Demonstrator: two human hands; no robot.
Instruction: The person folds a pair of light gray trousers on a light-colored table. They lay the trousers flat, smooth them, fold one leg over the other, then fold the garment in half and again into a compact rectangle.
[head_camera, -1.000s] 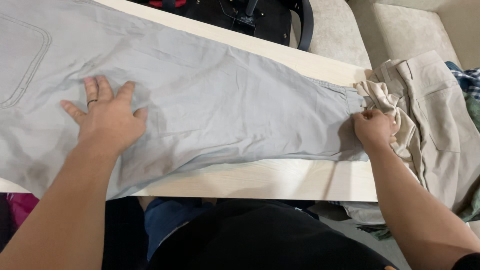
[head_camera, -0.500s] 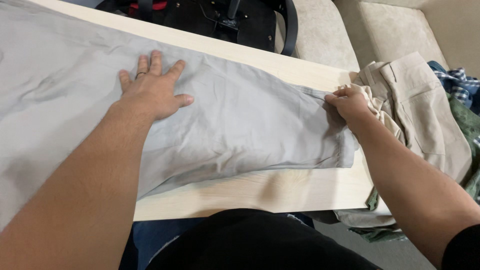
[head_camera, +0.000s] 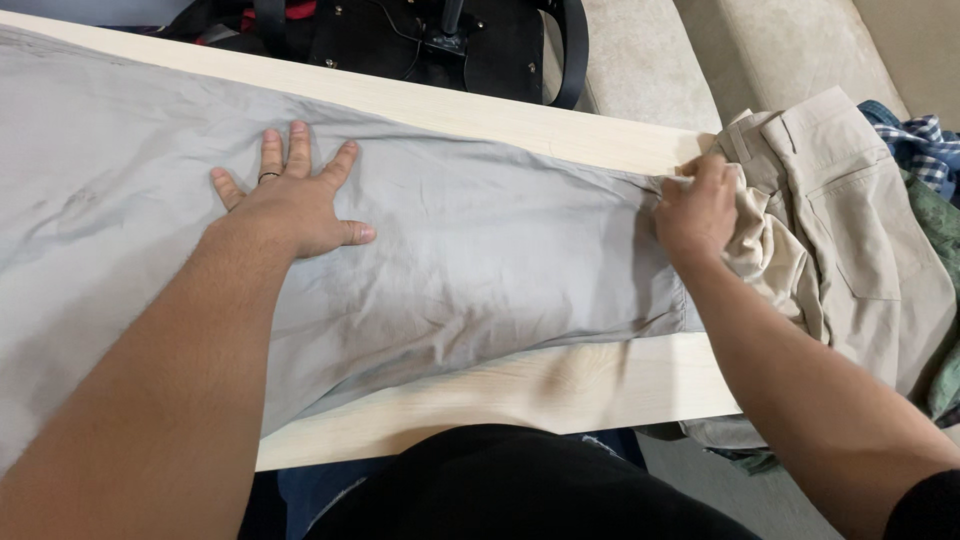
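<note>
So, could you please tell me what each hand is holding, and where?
The right hand pinches the grey trousers at their hem; the left hand only presses flat on them.

a pale wooden tabletop (head_camera: 520, 118) runs across the view, its light grain showing along the far edge and again at the near edge. beyond it stands a black bag (head_camera: 400, 40) with dark straps and a bit of red at the top. to the right sits a beige upholstered sofa (head_camera: 780, 50) with a soft, nubby cover. a grey floor (head_camera: 760, 500) shows below the tabletop's right end. the light is even and soft.
</note>
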